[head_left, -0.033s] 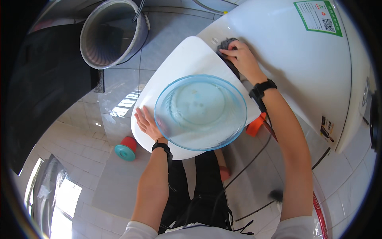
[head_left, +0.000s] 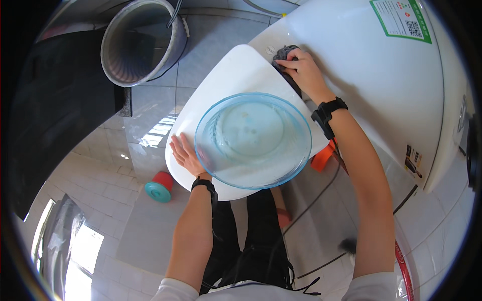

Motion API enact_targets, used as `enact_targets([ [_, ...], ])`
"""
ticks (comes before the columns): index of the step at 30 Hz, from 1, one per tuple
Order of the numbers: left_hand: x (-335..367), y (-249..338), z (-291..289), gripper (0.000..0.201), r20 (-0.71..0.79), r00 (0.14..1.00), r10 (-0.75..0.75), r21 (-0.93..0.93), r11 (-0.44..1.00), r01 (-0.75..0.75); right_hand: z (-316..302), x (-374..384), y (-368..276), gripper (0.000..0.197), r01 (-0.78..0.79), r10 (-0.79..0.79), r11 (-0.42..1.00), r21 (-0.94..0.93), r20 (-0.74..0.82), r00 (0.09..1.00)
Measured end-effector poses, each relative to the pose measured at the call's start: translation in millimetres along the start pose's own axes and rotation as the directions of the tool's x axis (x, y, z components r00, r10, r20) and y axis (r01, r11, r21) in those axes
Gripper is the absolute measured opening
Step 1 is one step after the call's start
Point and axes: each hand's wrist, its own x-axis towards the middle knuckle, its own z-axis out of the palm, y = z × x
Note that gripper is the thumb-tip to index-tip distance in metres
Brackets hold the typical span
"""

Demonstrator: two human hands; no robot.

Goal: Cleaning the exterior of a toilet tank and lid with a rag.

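My right hand [head_left: 306, 72] pinches a crumpled dark grey cloth [head_left: 284, 56]. The cloth rests against the white appliance [head_left: 361, 65], close to its edge beside the white board. Fingers spread, my left hand [head_left: 186, 155] lies flat on the left part of the round-cornered white board [head_left: 233, 62]. It is right by the rim of a clear bluish basin [head_left: 252, 94]. The basin stands on the board and appears to hold slightly cloudy water. Part of the cloth hangs down between board and appliance, partly hidden by my hand.
A large grey bucket [head_left: 179, 47] stands on the tiled floor at the far left. Near the left sits a small red container with a teal lid [head_left: 158, 192]. An orange object [head_left: 323, 158] is under the board's right side. Cables and a red hose [head_left: 402, 266] run along the right.
My right hand and the cloth have shifted very slightly up and to the left. My left hand and the basin stay in place.
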Motion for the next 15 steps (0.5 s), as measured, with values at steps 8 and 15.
enact_targets([
  [8, 1, 0, -1, 0.057, 0.001, 1.0, -0.011, 0.031, 0.999, 0.011, 1, -22, 10, 0.02, -0.089, 0.09, 0.996, -0.018, 0.044, 0.995],
  [15, -3, -3, 3, 0.059, 0.003, 1.0, -0.017, 0.025, 1.0, 0.017, 7, 2, 0, 0.017, 0.022, -0.024, 0.992, -0.121, -0.02, 0.999],
])
